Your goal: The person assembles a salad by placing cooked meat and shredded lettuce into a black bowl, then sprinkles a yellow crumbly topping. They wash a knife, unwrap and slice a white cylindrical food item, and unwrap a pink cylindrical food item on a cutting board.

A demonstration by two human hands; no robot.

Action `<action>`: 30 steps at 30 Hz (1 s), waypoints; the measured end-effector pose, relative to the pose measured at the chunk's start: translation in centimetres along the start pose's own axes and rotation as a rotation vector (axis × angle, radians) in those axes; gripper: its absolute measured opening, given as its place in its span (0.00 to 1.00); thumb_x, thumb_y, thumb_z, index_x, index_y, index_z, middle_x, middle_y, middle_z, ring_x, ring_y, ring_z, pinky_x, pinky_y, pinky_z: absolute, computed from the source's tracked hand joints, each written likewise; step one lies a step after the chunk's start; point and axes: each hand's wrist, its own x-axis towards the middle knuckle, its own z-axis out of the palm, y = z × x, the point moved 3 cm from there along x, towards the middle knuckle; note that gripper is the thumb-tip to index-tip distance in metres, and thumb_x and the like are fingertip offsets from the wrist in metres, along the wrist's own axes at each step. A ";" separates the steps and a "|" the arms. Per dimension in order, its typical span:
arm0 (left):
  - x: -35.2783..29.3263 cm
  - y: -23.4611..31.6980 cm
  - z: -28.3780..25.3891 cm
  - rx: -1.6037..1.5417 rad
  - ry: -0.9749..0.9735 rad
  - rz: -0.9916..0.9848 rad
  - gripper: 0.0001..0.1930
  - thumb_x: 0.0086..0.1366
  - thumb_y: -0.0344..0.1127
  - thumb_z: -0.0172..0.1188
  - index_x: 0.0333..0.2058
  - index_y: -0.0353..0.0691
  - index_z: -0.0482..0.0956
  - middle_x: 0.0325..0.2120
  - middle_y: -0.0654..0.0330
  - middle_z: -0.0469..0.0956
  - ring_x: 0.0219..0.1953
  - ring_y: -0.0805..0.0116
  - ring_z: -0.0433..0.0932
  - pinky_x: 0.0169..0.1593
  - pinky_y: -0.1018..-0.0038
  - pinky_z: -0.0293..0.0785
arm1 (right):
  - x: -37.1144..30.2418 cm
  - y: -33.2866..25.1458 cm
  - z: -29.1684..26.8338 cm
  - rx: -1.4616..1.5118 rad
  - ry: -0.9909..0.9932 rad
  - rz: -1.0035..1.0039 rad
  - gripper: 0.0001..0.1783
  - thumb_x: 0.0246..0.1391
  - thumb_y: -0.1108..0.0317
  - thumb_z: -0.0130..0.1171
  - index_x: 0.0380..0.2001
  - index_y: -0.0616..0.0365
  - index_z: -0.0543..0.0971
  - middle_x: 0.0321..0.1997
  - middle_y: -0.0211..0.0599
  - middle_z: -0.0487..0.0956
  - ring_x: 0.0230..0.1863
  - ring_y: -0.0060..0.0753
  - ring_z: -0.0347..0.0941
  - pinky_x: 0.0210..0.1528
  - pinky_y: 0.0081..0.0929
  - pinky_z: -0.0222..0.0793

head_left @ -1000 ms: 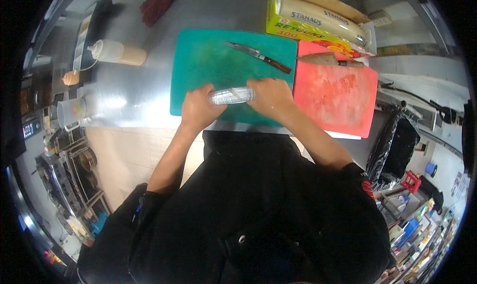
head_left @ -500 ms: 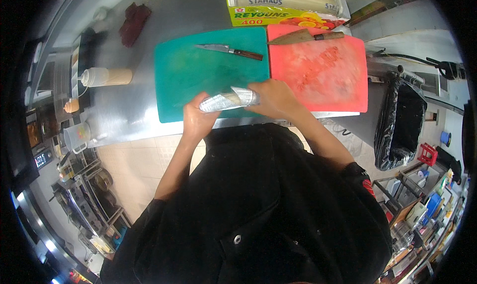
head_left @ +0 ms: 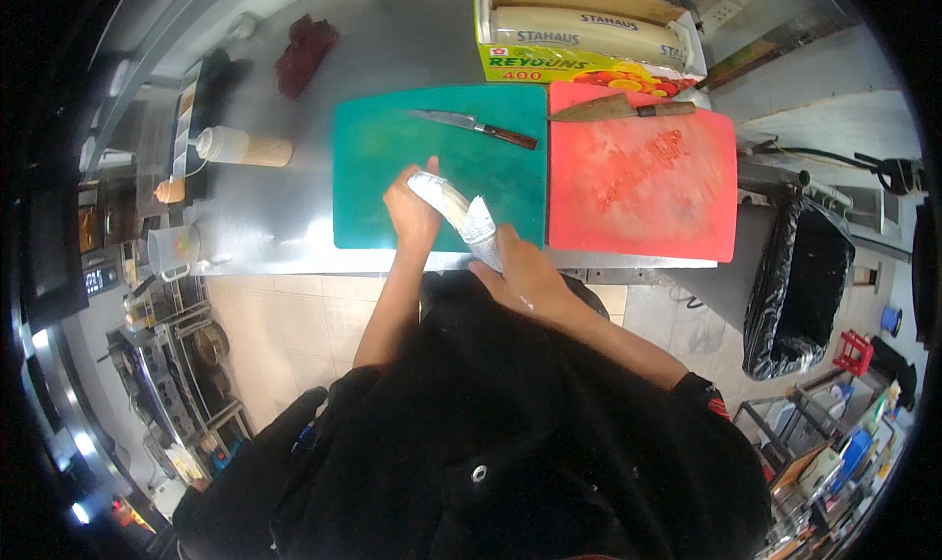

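While the head view is showing both hands partly curled, the left hand (head_left: 410,215) is gripping one end of a foil-wrapped roll (head_left: 455,205) over the green board (head_left: 378,148); the right hand (head_left: 527,271) is wrapping the other at the board's near edge. Probably light and soft, its pale, exposed middle is likely risking crushing; its 2 foil-covered ends are seemingly offering safer holds.

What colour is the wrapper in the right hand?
The wrapper is silvery; it shows best in the head view.
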 end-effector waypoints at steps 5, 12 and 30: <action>0.2 1.6 -0.4 -0.011 0.035 0.068 0.21 0.68 0.40 0.67 0.19 0.35 0.73 0.15 0.42 0.72 0.17 0.45 0.71 0.25 0.58 0.70 | 0.1 0.9 -0.3 0.020 0.132 -0.008 0.26 0.62 0.55 0.64 0.51 0.64 0.68 0.36 0.64 0.82 0.39 0.70 0.81 0.42 0.58 0.76; -0.5 7.4 -6.1 0.165 -0.598 0.561 0.19 0.52 0.40 0.73 0.39 0.39 0.78 0.32 0.47 0.84 0.35 0.44 0.84 0.39 0.53 0.80 | -0.1 1.4 -10.3 -0.431 -0.039 -0.217 0.24 0.54 0.57 0.69 0.48 0.61 0.77 0.40 0.54 0.84 0.43 0.62 0.81 0.45 0.52 0.76; 2.9 5.3 -7.5 -0.363 -0.707 0.397 0.21 0.48 0.28 0.78 0.34 0.39 0.72 0.26 0.55 0.82 0.31 0.67 0.83 0.35 0.69 0.77 | -3.6 -5.8 -4.4 -0.179 0.391 -0.026 0.23 0.52 0.57 0.71 0.45 0.60 0.78 0.35 0.52 0.82 0.40 0.61 0.80 0.40 0.48 0.73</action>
